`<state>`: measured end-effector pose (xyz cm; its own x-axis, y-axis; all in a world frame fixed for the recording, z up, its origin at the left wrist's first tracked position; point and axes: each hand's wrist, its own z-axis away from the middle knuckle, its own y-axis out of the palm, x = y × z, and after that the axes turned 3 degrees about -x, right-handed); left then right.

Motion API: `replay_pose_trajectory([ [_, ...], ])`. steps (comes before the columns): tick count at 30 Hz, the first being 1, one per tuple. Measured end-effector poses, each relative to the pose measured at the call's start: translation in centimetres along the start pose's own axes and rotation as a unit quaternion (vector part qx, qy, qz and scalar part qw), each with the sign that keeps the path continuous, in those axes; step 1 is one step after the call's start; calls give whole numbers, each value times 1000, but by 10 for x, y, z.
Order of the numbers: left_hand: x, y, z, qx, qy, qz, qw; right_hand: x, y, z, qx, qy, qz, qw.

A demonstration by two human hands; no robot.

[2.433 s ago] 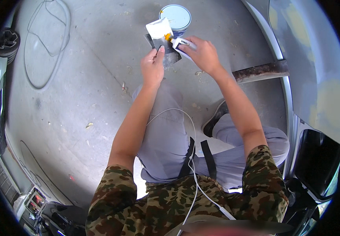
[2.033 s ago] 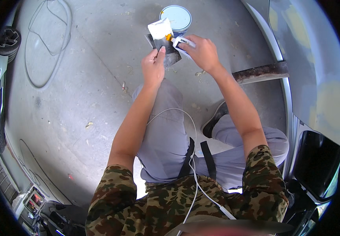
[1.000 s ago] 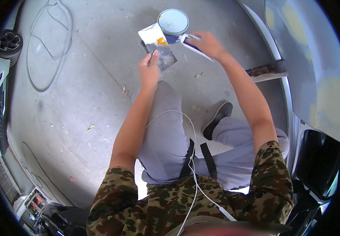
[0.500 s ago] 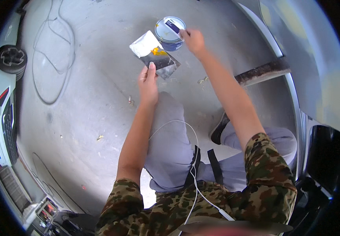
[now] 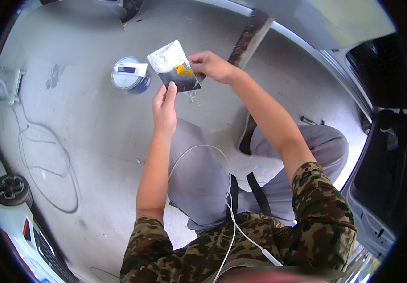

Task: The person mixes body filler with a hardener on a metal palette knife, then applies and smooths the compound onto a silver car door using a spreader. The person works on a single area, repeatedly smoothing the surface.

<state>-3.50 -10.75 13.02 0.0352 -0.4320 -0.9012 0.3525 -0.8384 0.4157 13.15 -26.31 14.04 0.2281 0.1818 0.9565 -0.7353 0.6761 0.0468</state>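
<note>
My left hand [image 5: 164, 113] grips the lower edge of a flat dark mixing board [image 5: 180, 84], thumb on top. White putty [image 5: 166, 56] covers the board's far part, with a small yellow-orange dab of paste [image 5: 180, 70] beside it. At the board's right edge, my right hand [image 5: 215, 67] has its fingers closed; a dark edge shows beneath them, but the board hides most of what they hold. Left of the board stands a blue round can [image 5: 143, 86] with a pale lid. A white and dark-blue tube [image 5: 131, 70] lies across that lid.
A pale hose [image 5: 76, 188] loops over the grey floor at left, near a white car [image 5: 24, 236]. A worn dark beam [image 5: 250, 37] lies at the far right by a car body panel [image 5: 326, 23]. A white cable [image 5: 231, 203] hangs over my lap.
My right hand has let go of the tube, leaving it on the can lid, and has moved to the board's right edge. The view has swung right.
</note>
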Motion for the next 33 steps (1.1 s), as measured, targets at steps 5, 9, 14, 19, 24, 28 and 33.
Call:
replay_pose_trajectory([
  [5, -14, 73, -24, 28, -21, 29, 999, 35, -78, 95, -261, -35, -177, 948],
  [9, -35, 139, -37, 67, -23, 33, 997, 67, -97, 172, -362, -81, -271, 888],
  [14, -51, 230, -32, 149, 14, 81, 985, 102, -88, 227, -414, -166, -351, 823],
  [19, -42, 296, -14, 220, 52, 89, 970, 114, -102, 252, -440, -190, -422, 769],
  [24, -34, 349, 2, 271, 98, 43, 957, 124, -137, 291, -464, -198, -442, 741],
  [28, -34, 374, 7, 283, 134, -40, 949, 129, -159, 315, -471, -206, -449, 730],
  [33, -42, 382, -6, 320, 201, -186, 907, 129, -170, 323, -473, -227, -443, 727],
])
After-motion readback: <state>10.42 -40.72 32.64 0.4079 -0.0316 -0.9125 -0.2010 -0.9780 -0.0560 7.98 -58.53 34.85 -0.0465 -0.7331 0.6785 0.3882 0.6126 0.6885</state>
